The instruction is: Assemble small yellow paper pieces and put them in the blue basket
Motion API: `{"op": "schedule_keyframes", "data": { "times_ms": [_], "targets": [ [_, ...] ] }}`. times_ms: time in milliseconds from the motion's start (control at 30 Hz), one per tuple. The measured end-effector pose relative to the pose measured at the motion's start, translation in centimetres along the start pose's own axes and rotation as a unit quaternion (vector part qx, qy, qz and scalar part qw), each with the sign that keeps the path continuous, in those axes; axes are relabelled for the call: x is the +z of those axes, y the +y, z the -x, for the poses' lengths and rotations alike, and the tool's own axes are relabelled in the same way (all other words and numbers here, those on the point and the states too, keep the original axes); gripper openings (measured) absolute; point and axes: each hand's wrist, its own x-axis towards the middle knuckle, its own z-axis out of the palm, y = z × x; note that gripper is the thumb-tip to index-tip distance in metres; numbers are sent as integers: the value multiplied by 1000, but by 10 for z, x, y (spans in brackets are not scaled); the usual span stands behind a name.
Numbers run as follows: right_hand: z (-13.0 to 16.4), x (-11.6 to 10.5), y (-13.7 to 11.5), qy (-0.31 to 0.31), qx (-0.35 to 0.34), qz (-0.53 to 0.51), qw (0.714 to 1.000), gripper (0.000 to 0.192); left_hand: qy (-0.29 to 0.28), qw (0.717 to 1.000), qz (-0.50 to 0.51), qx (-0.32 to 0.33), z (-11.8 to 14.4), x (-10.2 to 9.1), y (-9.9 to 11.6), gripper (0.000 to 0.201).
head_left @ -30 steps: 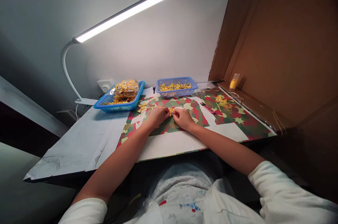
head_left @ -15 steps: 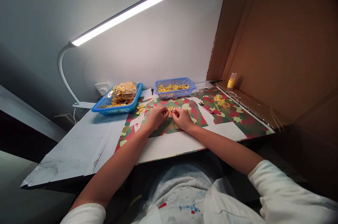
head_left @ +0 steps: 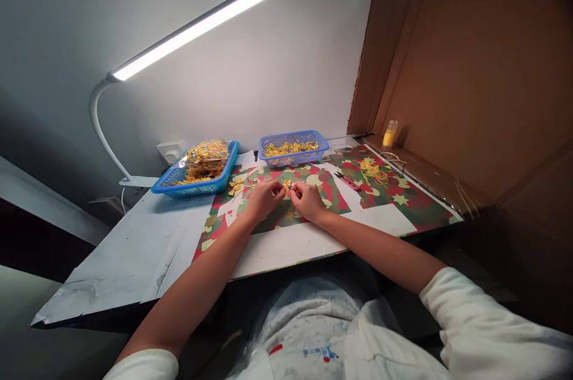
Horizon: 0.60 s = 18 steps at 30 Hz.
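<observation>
My left hand [head_left: 264, 197] and my right hand [head_left: 307, 200] meet over the patterned red-and-green paper [head_left: 313, 198] on the table. Between their fingertips they pinch a small yellow bow [head_left: 287, 185]. Both hands rest low on the paper with the fingers curled in. Much of the bow is hidden by my fingers.
A blue tray [head_left: 197, 188] with a bag of yellow pieces stands at the back left. A blue basket [head_left: 293, 157] of yellow pieces stands behind my hands. Loose yellow bows [head_left: 236, 184], a yellow thread pile [head_left: 372, 171], a small bottle [head_left: 390, 133], a cardboard wall [head_left: 456, 76] and a desk lamp [head_left: 192, 28] surround them.
My hands stay together on the small yellow bow with only slight finger motion. The view has shifted a little to the right.
</observation>
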Motion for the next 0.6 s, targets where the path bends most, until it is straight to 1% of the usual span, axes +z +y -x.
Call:
{"op": "schedule_keyframes", "data": {
  "times_ms": [267,600],
  "targets": [
    [1,3,4,16,-12,13,1000,17,25,1000,-6,18,2,5,-1,15],
    [2,3,2,33,-28,-17,999,16,70,996,19,51,3,7,0,14]
  ]
}}
